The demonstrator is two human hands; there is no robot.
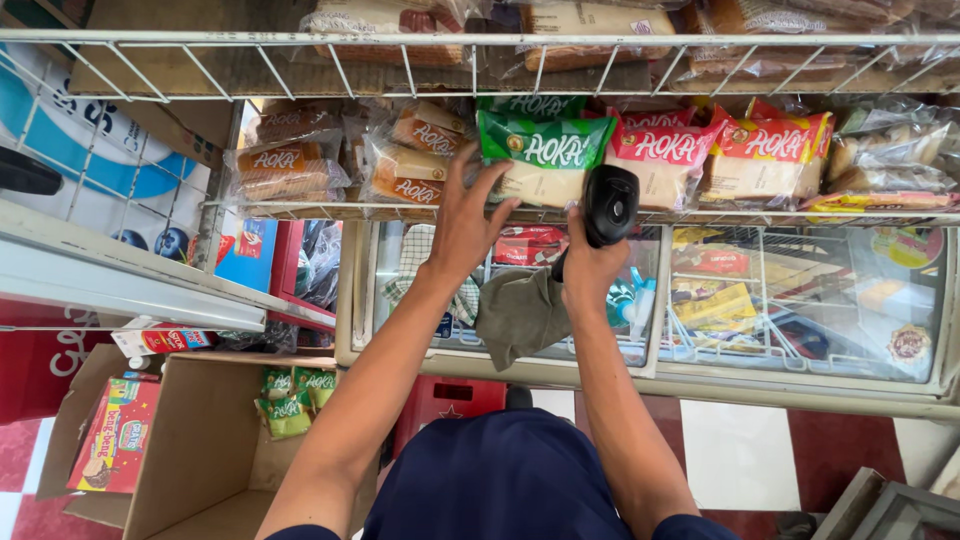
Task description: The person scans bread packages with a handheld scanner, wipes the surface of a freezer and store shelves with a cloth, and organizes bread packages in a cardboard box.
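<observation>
My left hand reaches up with fingers spread and touches the lower edge of a green-topped packet of sliced cake on a white wire shelf. A black handheld scanner is gripped in my right hand, its head pointing at the green packet. Red-topped packets lie to the right of it, and orange-labelled packets lie to the left.
Below the shelf stands a glass-topped chest freezer with a grey cloth draped on its lid. An open cardboard box with small green packets sits lower left. An upper wire shelf holds more bread packets.
</observation>
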